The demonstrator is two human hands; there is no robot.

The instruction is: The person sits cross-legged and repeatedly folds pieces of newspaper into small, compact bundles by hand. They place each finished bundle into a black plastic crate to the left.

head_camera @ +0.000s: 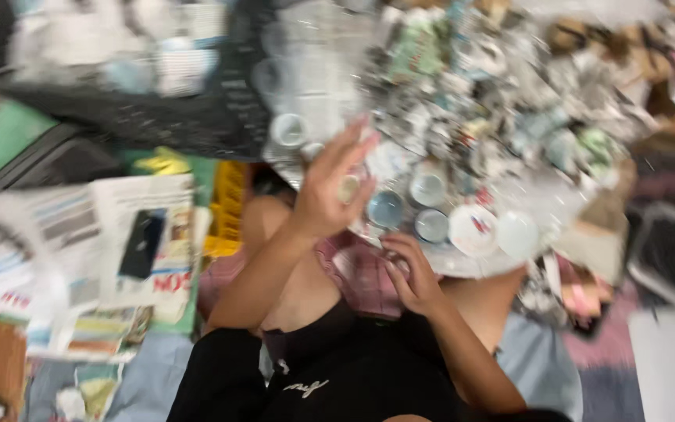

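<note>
The frame is motion-blurred. My left hand (pixel 328 191) is raised with its fingers spread, right in front of a cluster of small white and blue cups (pixel 388 209) lying in clear plastic wrap (pixel 478 262). A pale round cup rim (pixel 348 188) shows beside its palm; whether it touches is unclear. My right hand (pixel 412 272) is lower, fingers curled at the near edge of the plastic, over a pink checked cloth (pixel 357 273) on my lap. The blur hides whether it grips anything.
A heap of crumpled newspaper and wrapped items (pixel 509 101) fills the upper right. A stack of newspapers (pixel 119 234) lies at left, beside a yellow crate (pixel 228 205). A black bag (pixel 166 117) lies behind it, and one cup (pixel 289 130) sits higher up.
</note>
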